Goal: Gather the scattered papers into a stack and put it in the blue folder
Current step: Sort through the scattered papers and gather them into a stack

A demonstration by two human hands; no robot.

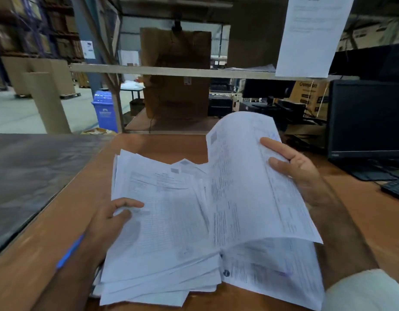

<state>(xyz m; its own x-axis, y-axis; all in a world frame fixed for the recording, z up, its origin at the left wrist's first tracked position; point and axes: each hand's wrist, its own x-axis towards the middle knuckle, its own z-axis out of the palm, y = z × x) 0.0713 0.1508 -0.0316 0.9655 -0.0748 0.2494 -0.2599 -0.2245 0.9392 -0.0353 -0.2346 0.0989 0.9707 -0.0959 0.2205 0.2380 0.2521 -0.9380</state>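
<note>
A loose, uneven pile of printed white papers [162,232] lies on the brown wooden desk [66,221]. My left hand [113,218] rests on the pile's left edge, its thumb and a finger pinching the top sheets there. My right hand [293,162] grips the far edge of a curved bunch of sheets [245,176], lifted and bent over the right side of the pile. More printed sheets [268,270] lie under that raised bunch. A strip of blue [69,252] shows beside my left forearm; I cannot tell whether it is the folder.
A dark monitor [369,117] and a keyboard [396,187] stand at the right. A grey surface [30,173] adjoins the desk on the left. Cardboard boxes [176,70], a shelf bar and a hanging paper notice [313,32] are behind; a blue bin [104,111] stands on the floor.
</note>
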